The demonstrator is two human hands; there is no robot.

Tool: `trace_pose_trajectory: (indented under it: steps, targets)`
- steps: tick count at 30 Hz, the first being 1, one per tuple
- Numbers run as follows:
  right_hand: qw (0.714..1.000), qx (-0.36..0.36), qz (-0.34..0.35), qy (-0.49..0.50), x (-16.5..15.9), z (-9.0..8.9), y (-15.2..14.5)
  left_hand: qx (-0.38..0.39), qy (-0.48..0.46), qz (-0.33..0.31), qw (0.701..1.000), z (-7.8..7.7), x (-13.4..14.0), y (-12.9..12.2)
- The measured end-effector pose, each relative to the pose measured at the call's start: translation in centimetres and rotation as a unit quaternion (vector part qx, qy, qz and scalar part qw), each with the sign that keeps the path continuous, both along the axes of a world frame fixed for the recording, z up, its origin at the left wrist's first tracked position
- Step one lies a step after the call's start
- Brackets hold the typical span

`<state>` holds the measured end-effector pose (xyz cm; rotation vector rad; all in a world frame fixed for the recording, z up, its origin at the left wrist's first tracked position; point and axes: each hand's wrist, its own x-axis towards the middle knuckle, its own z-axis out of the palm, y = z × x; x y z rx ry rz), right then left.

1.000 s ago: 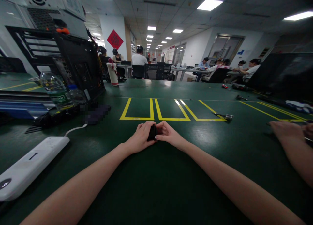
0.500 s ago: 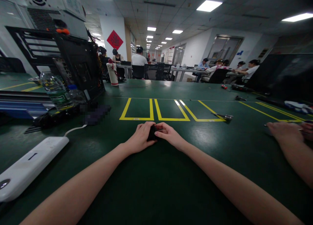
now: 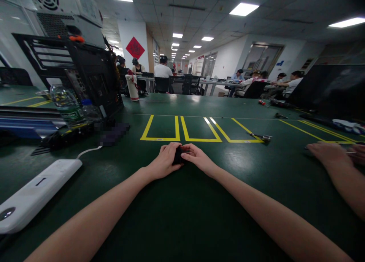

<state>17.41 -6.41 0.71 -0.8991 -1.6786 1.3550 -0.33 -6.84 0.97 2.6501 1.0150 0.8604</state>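
Wrapped around a small black block-like object (image 3: 177, 155) is my left hand (image 3: 164, 158), fingers over its top and thumb low along the near side. My right hand (image 3: 196, 155) meets the object's right edge, its curled fingertips and thumb closed there. Both hands are low over the green table (image 3: 171, 212), in front of the yellow tape outlines (image 3: 202, 140). My fingers cover much of the object, so its exact kind does not show.
At left stand an opened computer case (image 3: 94, 75), a plastic bottle (image 3: 67, 106) and a white power strip (image 3: 42, 191). A screwdriver-like metal tool (image 3: 265, 137) lies right of centre. Another person's hand (image 3: 330, 155) is at the right edge. A white-and-red cup (image 3: 132, 88) stands farther back.
My hands and the black object hold nearly the same pose. The view has shifted slightly, and the other person's hand at right has moved a little to the left.
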Motion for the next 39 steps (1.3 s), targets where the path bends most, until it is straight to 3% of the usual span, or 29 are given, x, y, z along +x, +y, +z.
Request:
trace_pose_trajectory:
  steps: [4,11,22,27,31,39]
  targets:
    - [0.999,0.002,0.007,-0.034,0.1,0.4,-0.4,-0.012,0.002,-0.008,1.000,0.1,0.0,-0.1]
    - [0.998,0.004,0.058,0.033,0.2,0.3,-0.4,-0.023,0.012,-0.015,1.000,1.1,-0.2,-0.7]
    - [1.000,0.013,-0.003,0.001,-0.1,-0.1,-0.3,-0.022,0.005,-0.008,1.000,0.4,-0.1,-0.1]
    - [0.999,0.008,0.036,0.006,0.1,0.2,-0.4,-0.010,0.001,0.005,1.000,0.0,0.0,0.1]
    - [0.997,0.002,0.062,0.036,0.3,0.4,-0.5,-0.015,0.010,-0.003,1.000,0.5,-0.1,-0.2]
    - [1.000,-0.002,0.015,0.026,0.0,0.3,-0.5,-0.022,0.005,-0.004,1.000,0.8,-0.1,-0.4]
